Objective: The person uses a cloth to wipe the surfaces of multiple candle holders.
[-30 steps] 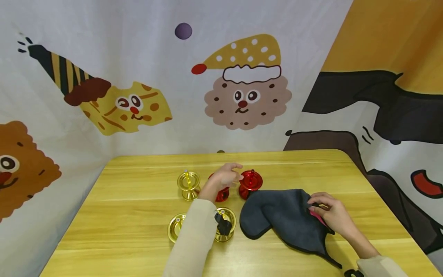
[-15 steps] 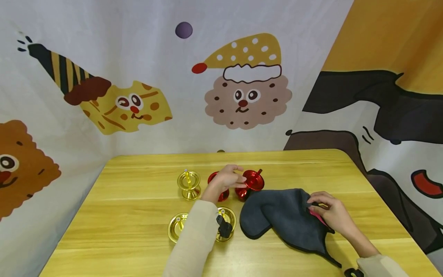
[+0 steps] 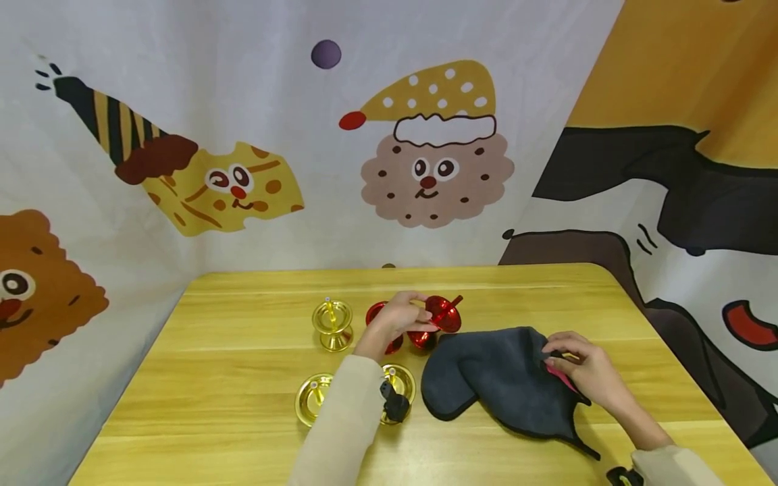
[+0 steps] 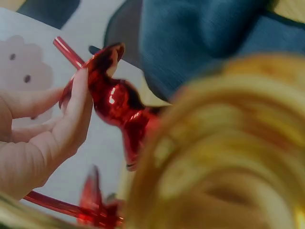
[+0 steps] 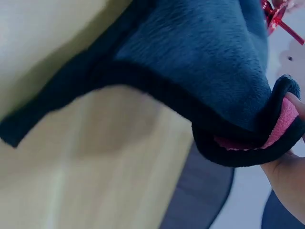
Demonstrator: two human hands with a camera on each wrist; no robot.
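The left hand grasps one red stand by the rim of its dish, pinched between thumb and fingers. This stand is tilted, so its thin stick points obliquely up and to the right; whether its foot touches the table, I cannot tell. It is located near the far side of the table, just beyond the edge of a dark blue-grey cloth.

The right hand pinches the black-bordered edge of this cloth, where a pink lining is visible. The cloth lies with folds on the table, to the right of the stands.

A second red stand is partly covered by the left hand. Three gold stands are on the table: one upright at the far left, and two nearer (the beige sleeve hides part of both).
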